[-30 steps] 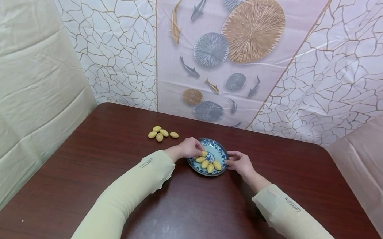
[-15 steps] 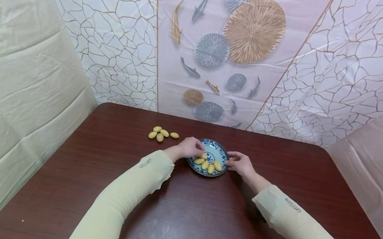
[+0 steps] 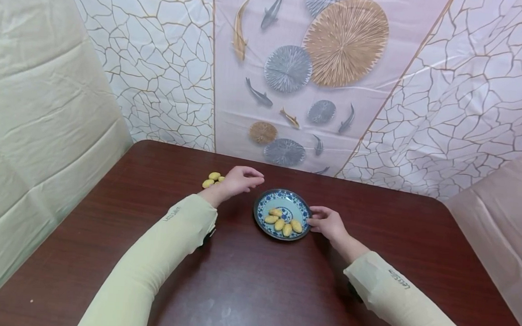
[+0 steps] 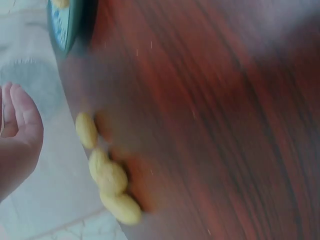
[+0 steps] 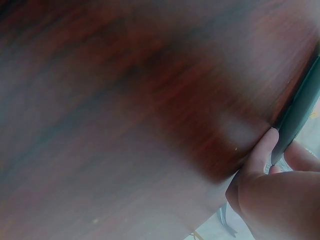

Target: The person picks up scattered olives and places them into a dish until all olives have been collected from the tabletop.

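A blue-and-white plate (image 3: 263, 226) lies on the table with several small yellow oval fruits (image 3: 287, 229) in its lower half. My left hand (image 3: 238, 180) is in the air beyond the plate's upper left edge, its fingers loosely bent and holding nothing. It partly hides more yellow fruits (image 3: 214, 175) on the table; these show in a row in the left wrist view, where the hand (image 4: 22, 125) is at the left edge. At the plate's right side my right hand (image 3: 329, 223) holds the rim, with thumb and fingers on either side of it in the right wrist view.
The dark red-brown wooden table (image 3: 253, 287) extends around the plate. Behind it hangs a patterned cloth (image 3: 172, 68) with fish and round leaf shapes. A pale cloth (image 3: 35, 119) borders the left side.
My left hand has let go of a yellow fruit on the plate and moved up and left, over the table. The right hand stays at the plate's rim.
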### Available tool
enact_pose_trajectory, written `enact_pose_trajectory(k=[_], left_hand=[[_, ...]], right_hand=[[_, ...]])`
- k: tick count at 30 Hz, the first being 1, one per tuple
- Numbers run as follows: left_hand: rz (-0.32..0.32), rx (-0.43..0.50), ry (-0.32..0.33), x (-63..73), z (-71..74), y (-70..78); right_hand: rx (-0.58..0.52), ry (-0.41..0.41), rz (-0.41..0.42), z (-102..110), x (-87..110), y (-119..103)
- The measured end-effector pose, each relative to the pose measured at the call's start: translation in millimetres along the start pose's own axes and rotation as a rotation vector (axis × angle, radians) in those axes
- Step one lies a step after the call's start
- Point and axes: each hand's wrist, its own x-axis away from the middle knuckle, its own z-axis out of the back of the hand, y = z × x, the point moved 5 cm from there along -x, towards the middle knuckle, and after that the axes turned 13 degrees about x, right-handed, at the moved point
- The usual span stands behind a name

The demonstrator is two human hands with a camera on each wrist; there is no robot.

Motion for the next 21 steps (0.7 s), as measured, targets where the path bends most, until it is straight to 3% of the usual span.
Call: enact_pose_trajectory(k=[3,9,21], left_hand=[[0.007,0.077,0.030,1.3,15.9,0.5],[0.015,0.117,0.079,7.3,46.2,-2.7],[0.008,0.152,0.205,13.6,100.8,-32.5]], right_hand=[[-0.005,-0.002,0.001,0.6,-0.2,-0.5],[-0.010,-0.009,-0.013,1.0,-0.7,-0.3],[-0.020,-0.013,-0.016,0.2,-1.0,1.0]])
